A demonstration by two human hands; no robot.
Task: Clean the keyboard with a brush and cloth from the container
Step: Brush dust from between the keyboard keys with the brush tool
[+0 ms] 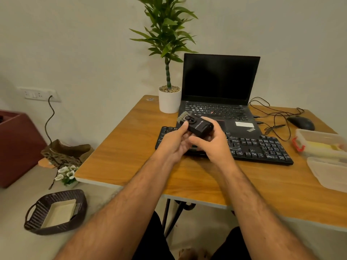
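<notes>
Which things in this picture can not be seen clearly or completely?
- Keyboard: middle hidden by both hands, head view.
- Container: cut off by the right edge; contents blurred.
- Brush: lower side covered by left hand and right hand.

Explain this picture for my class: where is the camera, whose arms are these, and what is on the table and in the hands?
There is no machine here. A person wears the camera on the head, so you look down their own arms. Both the left hand and right hand grip a small black brush tool with bristles at its far end, above a black keyboard. On the wooden table also stand an open laptop, a potted plant, a mouse, and a clear container beside its lid.
</notes>
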